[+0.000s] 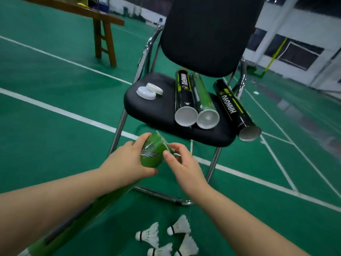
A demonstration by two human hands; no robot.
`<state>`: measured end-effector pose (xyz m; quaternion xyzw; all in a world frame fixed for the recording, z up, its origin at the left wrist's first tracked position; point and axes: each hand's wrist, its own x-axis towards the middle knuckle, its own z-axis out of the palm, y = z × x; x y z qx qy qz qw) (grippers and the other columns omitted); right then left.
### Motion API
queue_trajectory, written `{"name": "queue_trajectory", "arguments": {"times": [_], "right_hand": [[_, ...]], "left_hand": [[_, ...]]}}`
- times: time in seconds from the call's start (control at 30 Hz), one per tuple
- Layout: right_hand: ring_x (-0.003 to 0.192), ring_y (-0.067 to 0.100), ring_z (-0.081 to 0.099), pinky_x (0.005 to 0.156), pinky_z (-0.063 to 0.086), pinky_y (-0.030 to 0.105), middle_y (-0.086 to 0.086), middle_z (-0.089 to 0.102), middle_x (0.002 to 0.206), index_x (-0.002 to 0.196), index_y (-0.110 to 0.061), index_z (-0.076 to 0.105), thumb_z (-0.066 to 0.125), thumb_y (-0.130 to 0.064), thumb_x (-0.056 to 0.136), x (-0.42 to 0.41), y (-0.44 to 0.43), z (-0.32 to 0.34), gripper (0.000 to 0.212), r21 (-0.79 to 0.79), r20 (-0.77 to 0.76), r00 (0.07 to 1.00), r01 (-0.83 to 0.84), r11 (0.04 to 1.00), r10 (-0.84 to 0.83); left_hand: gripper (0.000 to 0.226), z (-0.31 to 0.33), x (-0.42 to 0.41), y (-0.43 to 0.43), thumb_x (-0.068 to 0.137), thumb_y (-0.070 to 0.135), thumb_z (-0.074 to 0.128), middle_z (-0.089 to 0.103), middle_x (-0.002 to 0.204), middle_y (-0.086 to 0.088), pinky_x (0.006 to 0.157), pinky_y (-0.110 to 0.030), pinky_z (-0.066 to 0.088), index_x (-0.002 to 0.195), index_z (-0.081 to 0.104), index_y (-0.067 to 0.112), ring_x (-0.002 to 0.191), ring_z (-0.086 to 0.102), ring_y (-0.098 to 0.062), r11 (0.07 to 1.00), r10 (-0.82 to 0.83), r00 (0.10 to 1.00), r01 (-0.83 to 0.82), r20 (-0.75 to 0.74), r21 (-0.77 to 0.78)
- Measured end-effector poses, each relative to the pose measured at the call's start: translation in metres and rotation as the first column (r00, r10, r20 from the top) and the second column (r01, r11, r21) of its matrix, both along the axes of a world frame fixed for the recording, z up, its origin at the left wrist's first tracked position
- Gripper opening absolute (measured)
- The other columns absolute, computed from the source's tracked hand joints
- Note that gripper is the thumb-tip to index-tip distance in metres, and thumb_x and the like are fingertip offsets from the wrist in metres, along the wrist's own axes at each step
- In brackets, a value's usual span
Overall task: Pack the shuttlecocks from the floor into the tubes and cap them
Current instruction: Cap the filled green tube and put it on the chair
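holding the green tube [151, 157] tilted in front of the chair [156, 111], i have my left grip [127, 163] curled round it just below its open mouth, and my right grip [184, 169] pinching the rim. four shuttlecocks [147, 235] lie on the floor [55, 126] under my forearms. three spare tubes [183, 95] lie on the seat, open ends toward me, two white caps [147, 91] beside them
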<state>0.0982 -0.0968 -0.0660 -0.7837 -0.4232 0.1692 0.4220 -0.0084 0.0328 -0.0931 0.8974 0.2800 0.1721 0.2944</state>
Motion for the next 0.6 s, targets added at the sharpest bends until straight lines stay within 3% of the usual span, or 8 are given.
{"name": "queue_trajectory", "arguments": {"times": [0.1, 0.33, 0.47, 0.6], "right_hand": [[0.092, 0.003, 0.055, 0.076, 0.041, 0.018, -0.006, 0.055, 0.116, 0.118, -0.026, 0.049, 0.055, -0.042, 0.089, 0.001, 0.032, 0.021, 0.034, 0.018, 0.083, 0.997, -0.001, 1.0, 0.0], [0.098, 0.012, 0.055, 0.082, 0.041, 0.026, 0.001, 0.057, 0.112, 0.113, -0.022, 0.052, 0.05, -0.047, 0.089, 0.007, 0.103, 0.063, 0.035, 0.072, 0.157, 0.987, -0.037, 0.997, 0.026], [0.101, 0.015, 0.056, 0.09, 0.048, 0.043, -0.005, 0.058, 0.11, 0.112, -0.032, 0.05, 0.038, -0.058, 0.088, 0.004, 0.14, 0.076, 0.038, 0.11, 0.096, 0.995, -0.043, 0.993, 0.033], [0.084, 0.011, 0.05, 0.072, 0.036, 0.029, -0.014, 0.052, 0.085, 0.098, -0.027, 0.049, 0.031, -0.044, 0.098, 0.01, 0.172, 0.081, 0.025, 0.125, 0.118, 0.992, 0.02, 0.992, -0.035]], "left_hand": [[0.093, 0.021, 0.005, 0.026, 0.051, 0.059, 0.068, 0.059, 0.104, 0.0, 0.08, -0.038, 0.052, 0.13, 0.02, 0.048, 0.09, 0.06, -0.021, 0.999, 0.017, 0.993, -0.012, 0.116, -0.04], [0.091, 0.06, 0.008, 0.081, 0.06, 0.055, 0.073, 0.057, 0.106, -0.004, 0.081, -0.039, 0.051, 0.132, 0.018, 0.043, 0.092, 0.058, -0.026, 0.994, 0.113, 0.978, -0.114, 0.176, -0.005], [0.092, 0.063, 0.007, 0.112, 0.061, 0.058, 0.073, 0.059, 0.109, -0.003, 0.083, -0.04, 0.051, 0.133, 0.019, 0.04, 0.095, 0.059, -0.025, 0.984, 0.176, 0.965, -0.174, 0.193, -0.025], [0.093, 0.059, 0.005, 0.135, 0.062, 0.06, 0.072, 0.059, 0.111, -0.003, 0.084, -0.039, 0.05, 0.135, 0.019, 0.038, 0.096, 0.059, -0.026, 0.975, 0.222, 0.959, -0.221, 0.175, -0.022]]}}
